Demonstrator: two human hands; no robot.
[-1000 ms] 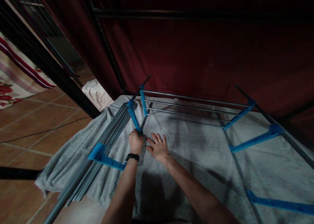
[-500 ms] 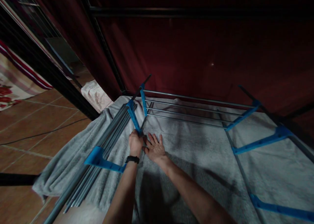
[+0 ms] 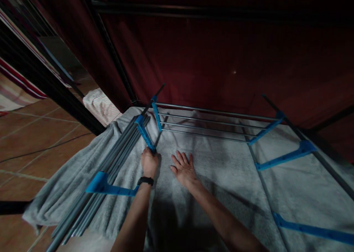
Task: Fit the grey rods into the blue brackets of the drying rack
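Note:
My left hand point(image 3: 149, 164), with a black band on its wrist, is closed round the lower end of a blue plastic bracket point(image 3: 145, 135), where it meets a thin grey tube point(image 3: 158, 138). The fingertips are partly hidden. My right hand point(image 3: 184, 168) lies open, fingers spread, over the grey blanket point(image 3: 210, 160), just right of the left hand and apart from the frame. Both belong beside a partly built rack frame, where several thin metal rods point(image 3: 204, 125) run across to a blue bracket point(image 3: 267, 127) on the right side.
Several loose grey tubes point(image 3: 117, 154) lie bundled along the left, under another blue bracket point(image 3: 110, 187). Further blue brackets point(image 3: 286, 155) join the right-hand side tubes. A dark red curtain point(image 3: 193, 64) hangs behind, and a black post point(image 3: 63, 86) stands left above the tiled floor point(image 3: 35, 134).
My right hand has moved right, away from the left hand and the bracket joint. My left hand stays at the bracket's lower end. The whole view has shifted slightly.

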